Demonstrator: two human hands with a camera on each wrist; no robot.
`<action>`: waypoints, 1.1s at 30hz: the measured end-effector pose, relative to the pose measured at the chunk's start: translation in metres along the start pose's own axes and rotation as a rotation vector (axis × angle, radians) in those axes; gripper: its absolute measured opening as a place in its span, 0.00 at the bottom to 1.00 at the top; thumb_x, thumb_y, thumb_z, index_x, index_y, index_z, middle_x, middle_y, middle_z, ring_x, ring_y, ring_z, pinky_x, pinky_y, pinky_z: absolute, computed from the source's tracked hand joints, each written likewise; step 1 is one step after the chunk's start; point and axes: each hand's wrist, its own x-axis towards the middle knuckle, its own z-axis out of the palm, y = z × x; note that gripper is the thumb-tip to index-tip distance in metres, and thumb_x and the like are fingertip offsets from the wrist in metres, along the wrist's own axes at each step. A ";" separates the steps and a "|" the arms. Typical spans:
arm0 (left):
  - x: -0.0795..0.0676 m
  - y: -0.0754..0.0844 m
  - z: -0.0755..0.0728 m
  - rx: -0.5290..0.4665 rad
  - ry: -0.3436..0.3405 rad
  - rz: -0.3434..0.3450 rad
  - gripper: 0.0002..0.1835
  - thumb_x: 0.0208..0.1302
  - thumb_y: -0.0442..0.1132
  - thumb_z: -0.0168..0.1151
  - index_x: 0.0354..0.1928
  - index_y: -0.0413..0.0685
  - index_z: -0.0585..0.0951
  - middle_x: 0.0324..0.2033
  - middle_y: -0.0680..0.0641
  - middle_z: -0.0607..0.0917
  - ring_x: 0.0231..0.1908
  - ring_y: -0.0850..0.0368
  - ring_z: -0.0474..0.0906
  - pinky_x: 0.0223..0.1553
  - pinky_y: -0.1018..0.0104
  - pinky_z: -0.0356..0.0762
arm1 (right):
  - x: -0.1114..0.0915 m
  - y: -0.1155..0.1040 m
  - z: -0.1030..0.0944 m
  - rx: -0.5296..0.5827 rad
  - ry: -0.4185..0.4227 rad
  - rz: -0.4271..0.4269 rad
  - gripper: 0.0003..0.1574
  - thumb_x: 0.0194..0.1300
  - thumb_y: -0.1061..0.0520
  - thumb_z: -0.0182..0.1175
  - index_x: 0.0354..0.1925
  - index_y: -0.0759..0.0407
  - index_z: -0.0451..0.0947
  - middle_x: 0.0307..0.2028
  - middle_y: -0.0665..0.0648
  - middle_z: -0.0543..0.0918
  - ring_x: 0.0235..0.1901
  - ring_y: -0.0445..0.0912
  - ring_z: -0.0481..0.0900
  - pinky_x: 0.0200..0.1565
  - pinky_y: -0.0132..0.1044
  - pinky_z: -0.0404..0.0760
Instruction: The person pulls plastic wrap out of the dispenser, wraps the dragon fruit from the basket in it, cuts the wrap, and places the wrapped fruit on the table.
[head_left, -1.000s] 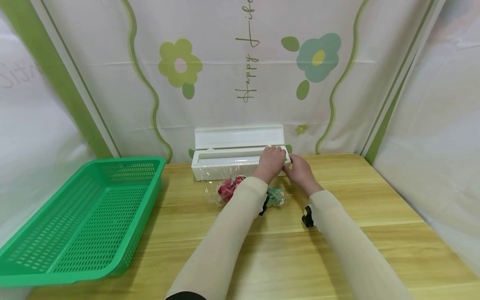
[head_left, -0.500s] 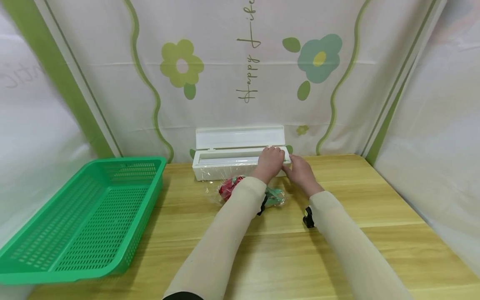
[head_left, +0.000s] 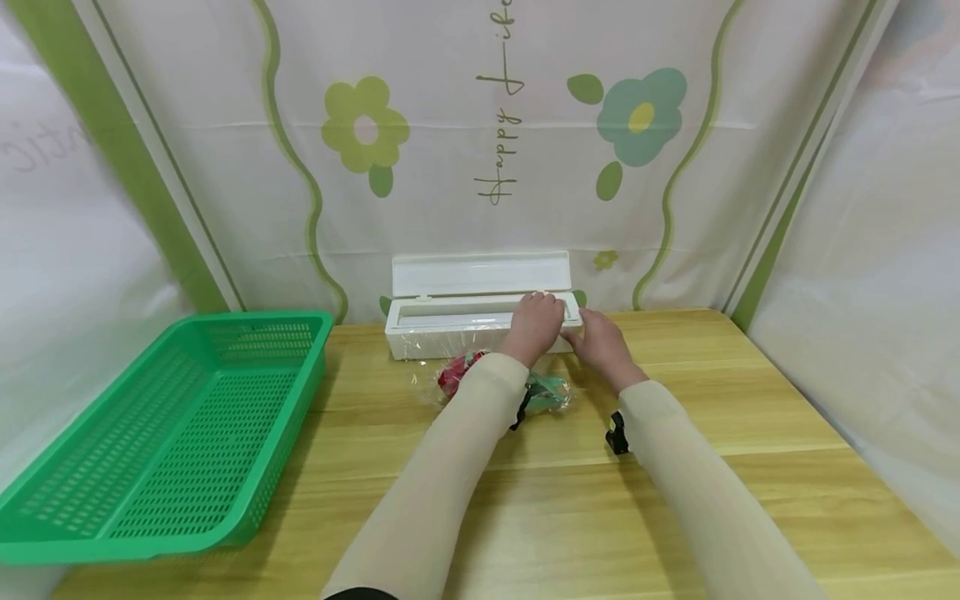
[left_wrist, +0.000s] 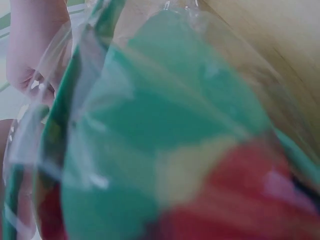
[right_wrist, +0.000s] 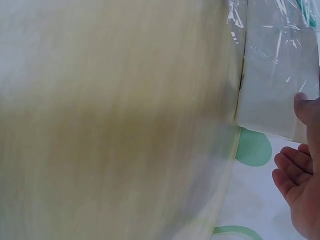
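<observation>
A long white cling film dispenser (head_left: 427, 343) stands against the back curtain, its lid (head_left: 480, 273) raised and a pale roll (head_left: 450, 320) inside. My left hand (head_left: 534, 325) curls over its front rim near the right end; what lies under the fingertips is mostly hidden. My right hand (head_left: 602, 343) holds the right end, with the thumb on the front face in the right wrist view. Clear film (right_wrist: 272, 37) hangs down that face. Before it lies an artificial red rose (head_left: 457, 372) with green leaves (head_left: 553, 389), loosely covered in clear film and partly hidden by my left arm.
A green plastic basket (head_left: 247, 467) stands on the left of the wooden table (head_left: 570, 533). Flower-patterned curtain (head_left: 450, 150) closes off the back, close behind the dispenser. More white sheeting hangs at both sides.
My left hand has slid slightly left along the dispenser's front rim. My right hand stays at the right end. The rose and basket lie as before.
</observation>
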 end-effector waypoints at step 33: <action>-0.017 -0.023 -0.001 0.062 -0.070 0.038 0.18 0.75 0.40 0.48 0.63 0.47 0.71 0.56 0.49 0.77 0.58 0.55 0.71 0.62 0.61 0.66 | 0.000 -0.001 -0.002 -0.002 -0.044 0.027 0.25 0.69 0.52 0.60 0.57 0.67 0.73 0.51 0.68 0.78 0.51 0.63 0.75 0.55 0.58 0.73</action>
